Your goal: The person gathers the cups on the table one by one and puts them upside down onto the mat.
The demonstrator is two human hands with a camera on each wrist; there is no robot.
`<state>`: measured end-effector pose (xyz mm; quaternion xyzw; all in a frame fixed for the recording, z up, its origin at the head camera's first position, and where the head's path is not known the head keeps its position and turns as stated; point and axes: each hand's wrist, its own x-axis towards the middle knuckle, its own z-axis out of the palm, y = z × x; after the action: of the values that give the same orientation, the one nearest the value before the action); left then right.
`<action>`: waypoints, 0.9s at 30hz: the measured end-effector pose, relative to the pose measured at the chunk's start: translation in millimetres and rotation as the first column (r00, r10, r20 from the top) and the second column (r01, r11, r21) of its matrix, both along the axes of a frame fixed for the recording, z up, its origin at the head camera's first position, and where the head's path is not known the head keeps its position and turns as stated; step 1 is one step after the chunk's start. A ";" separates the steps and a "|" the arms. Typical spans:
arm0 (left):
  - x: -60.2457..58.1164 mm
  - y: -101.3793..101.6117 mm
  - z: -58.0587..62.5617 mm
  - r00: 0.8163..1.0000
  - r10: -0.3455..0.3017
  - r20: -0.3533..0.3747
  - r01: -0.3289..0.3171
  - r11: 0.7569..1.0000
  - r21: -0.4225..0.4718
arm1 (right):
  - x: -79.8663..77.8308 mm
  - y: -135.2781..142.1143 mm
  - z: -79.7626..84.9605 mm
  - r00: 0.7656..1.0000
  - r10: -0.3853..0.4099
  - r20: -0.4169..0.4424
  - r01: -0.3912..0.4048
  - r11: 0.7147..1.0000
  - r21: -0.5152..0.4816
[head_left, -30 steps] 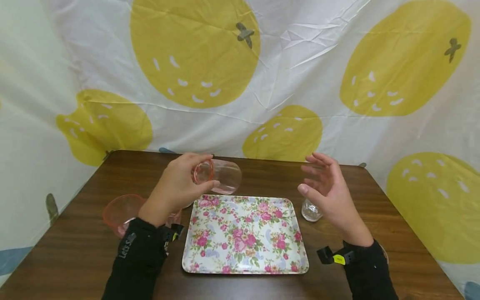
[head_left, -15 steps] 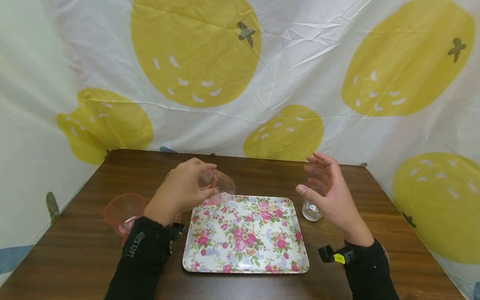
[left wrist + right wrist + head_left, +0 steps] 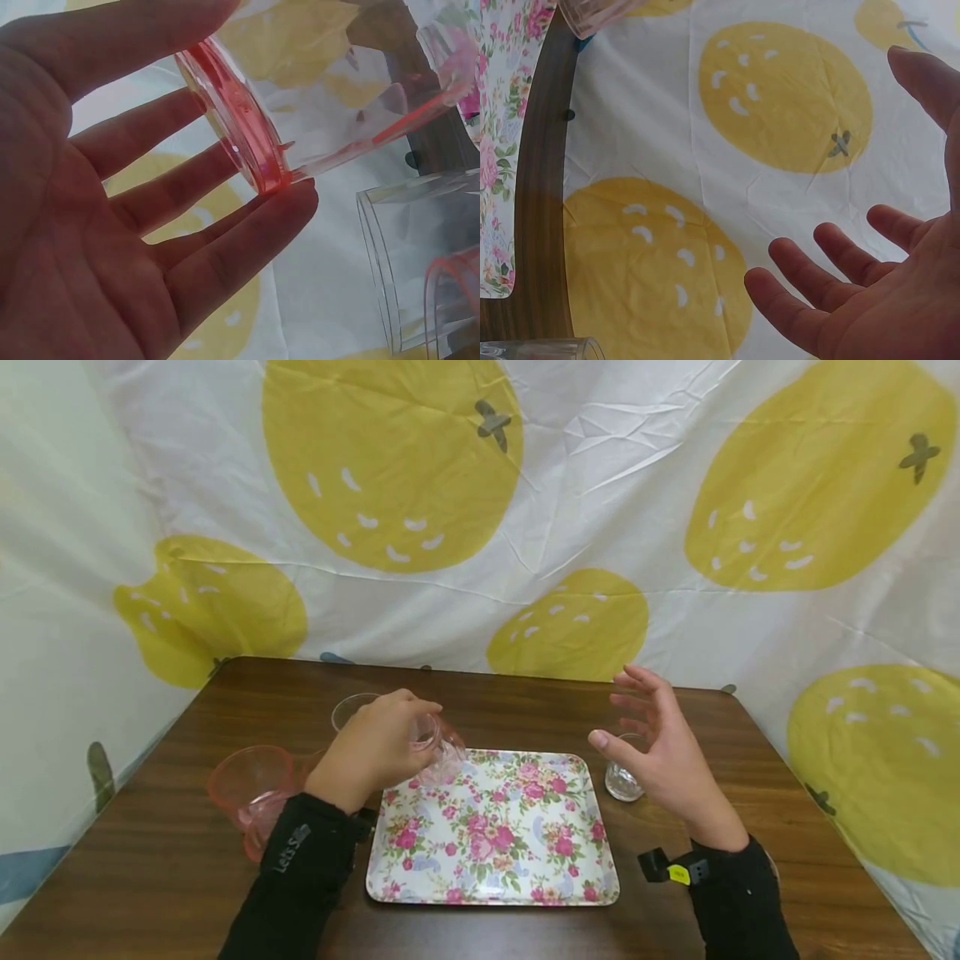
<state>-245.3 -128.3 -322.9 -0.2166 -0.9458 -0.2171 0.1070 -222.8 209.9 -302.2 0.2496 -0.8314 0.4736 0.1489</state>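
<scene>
My left hand (image 3: pixel 375 750) holds a clear, pink-tinted cup (image 3: pixel 446 760) over the back left corner of a floral tray (image 3: pixel 491 893). In the left wrist view, thumb and fingers grip the cup's thick pink ring-shaped end (image 3: pixel 244 112). The cup tilts downward to the right; whether it touches the tray is hard to tell. Right of the tray, my right hand (image 3: pixel 663 760) is raised with fingers spread and nothing in it. A small clear glass (image 3: pixel 622 783) stands just beyond that hand, partly hidden by it.
A pink transparent pitcher (image 3: pixel 251 781) stands at the left, partly behind the left forearm. Behind the left hand, a clear glass (image 3: pixel 347 708) is mostly hidden. A fruit-print cloth (image 3: pixel 570 527) hangs behind the brown table (image 3: pixel 795 827).
My left hand has lowered and moved slightly right, bringing the cup from above the table behind the tray down over its corner. The cup has tipped further downward. My right hand has barely moved.
</scene>
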 end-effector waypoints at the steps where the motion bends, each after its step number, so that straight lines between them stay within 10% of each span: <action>1: 0.1 0.3 0.1 1.000 0.003 0.008 -0.003 1.000 -0.010 | 0.0 0.2 -0.1 1.000 0.000 -0.001 0.000 1.000 0.002; 27: -5.8 5.8 -6.8 0.992 0.027 0.121 -0.014 0.994 -0.111 | 0.1 -0.3 3.1 0.999 -0.035 0.009 0.035 0.999 0.033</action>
<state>-251.2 -122.5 -329.7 -0.1986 -0.9633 -0.1763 0.0391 -222.6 209.6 -299.1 0.2351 -0.8439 0.4586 0.1491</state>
